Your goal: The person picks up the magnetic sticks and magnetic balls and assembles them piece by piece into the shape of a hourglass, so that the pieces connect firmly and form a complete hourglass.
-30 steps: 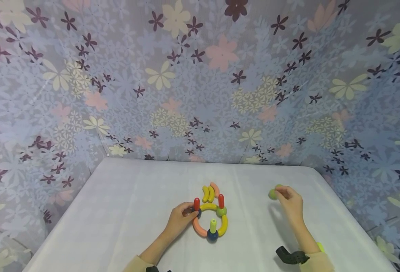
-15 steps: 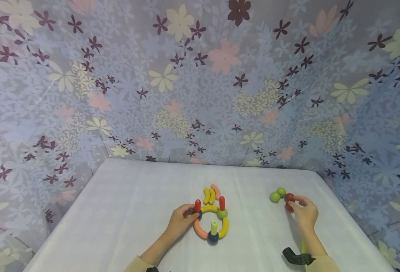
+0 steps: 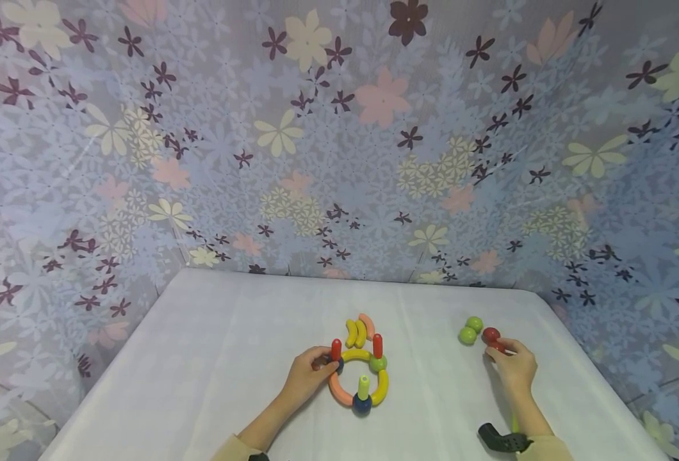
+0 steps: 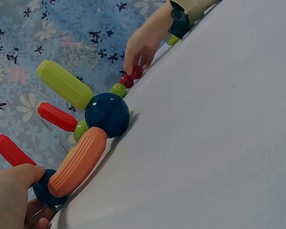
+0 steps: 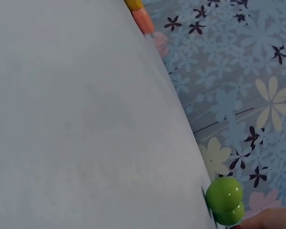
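Note:
My left hand [image 3: 307,374] pinches the dark blue ball [image 4: 46,188] at the left of a toy ring, thumb on one side and fingers behind. A red ribbed stick [image 3: 336,349] stands up from that ball. The ring joins curved yellow [image 3: 383,384] and salmon pieces [image 4: 81,162] through a green ball [image 3: 378,363] with a red stick and a front blue ball [image 3: 362,403] with a lime stick [image 4: 64,83]. At the right, my right hand [image 3: 515,368] pinches one red ball [image 3: 496,347] between thumb and fingers, close by another red ball [image 3: 490,334].
Two green balls [image 3: 467,335] sit just left of the red ones. Behind the ring lie two curved yellow pieces [image 3: 351,333] and a salmon piece [image 3: 366,325]. A white cloth [image 3: 230,339] covers the table, with a flowered curtain [image 3: 339,160] behind it.
My right hand has left the green balls and moved right and nearer to the red balls, where it now pinches one. The left hand keeps its hold on the blue ball.

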A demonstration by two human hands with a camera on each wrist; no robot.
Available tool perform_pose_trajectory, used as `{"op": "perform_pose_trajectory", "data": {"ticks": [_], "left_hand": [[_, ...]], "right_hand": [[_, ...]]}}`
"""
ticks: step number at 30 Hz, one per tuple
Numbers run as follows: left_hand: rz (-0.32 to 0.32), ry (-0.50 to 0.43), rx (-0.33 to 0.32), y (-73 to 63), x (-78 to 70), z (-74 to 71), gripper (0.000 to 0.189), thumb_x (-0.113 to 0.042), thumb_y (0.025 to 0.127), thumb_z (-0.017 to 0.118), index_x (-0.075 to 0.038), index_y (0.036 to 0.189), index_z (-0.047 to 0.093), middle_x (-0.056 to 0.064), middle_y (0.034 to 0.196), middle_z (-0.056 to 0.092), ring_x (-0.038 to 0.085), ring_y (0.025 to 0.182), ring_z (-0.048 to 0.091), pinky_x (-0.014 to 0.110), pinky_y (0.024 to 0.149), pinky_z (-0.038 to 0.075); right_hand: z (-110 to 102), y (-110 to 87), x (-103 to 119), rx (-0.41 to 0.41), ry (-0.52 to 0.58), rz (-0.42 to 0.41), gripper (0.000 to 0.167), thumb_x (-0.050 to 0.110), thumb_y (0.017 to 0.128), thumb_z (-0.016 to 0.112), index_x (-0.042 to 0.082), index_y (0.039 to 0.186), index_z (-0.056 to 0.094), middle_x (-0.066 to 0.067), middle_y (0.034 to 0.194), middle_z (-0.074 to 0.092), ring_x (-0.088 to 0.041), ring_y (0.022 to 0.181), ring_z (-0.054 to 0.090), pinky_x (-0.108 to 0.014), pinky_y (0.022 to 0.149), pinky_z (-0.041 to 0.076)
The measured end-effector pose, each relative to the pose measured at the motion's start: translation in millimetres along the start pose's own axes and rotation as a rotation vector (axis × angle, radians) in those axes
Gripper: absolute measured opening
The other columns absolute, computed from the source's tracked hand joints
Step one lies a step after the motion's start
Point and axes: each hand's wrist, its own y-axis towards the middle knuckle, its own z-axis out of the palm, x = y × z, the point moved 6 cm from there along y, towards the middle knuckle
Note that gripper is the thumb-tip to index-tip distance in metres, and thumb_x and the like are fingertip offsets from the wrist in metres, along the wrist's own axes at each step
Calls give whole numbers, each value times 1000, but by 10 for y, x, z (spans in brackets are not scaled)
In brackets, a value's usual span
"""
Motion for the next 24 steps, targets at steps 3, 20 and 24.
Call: {"op": "perform_pose_trajectory", "data": {"ticks": [3, 20, 24], "left_hand": [[-3, 3, 0, -2, -1, 0, 27, -25, 86, 68, -9, 108, 68, 6, 98, 69, 6, 84, 58, 17, 70, 43], [35, 18, -21, -10, -24, 0, 33, -30, 88, 67, -10, 114, 68, 5, 103, 69, 12, 88, 61, 18, 72, 44], [47, 14, -25, -13, -26, 0, 32, -31, 88, 66, -10, 113, 68, 4, 103, 69, 12, 89, 62, 18, 72, 45]], "right_hand": [[-13, -26, 81, -10, 26, -1, 31, 2, 78, 69, -8, 107, 64, -31, 111, 61, 12, 63, 40, -4, 55, 34], [231, -407, 929, 183, 149, -47, 36, 20, 83, 73, 2, 113, 65, -14, 110, 64, 16, 73, 49, -11, 64, 45], [345, -517, 1118, 234, 193, -69, 35, 19, 83, 73, 3, 113, 64, -14, 114, 63, 14, 77, 52, -12, 68, 45]]}}
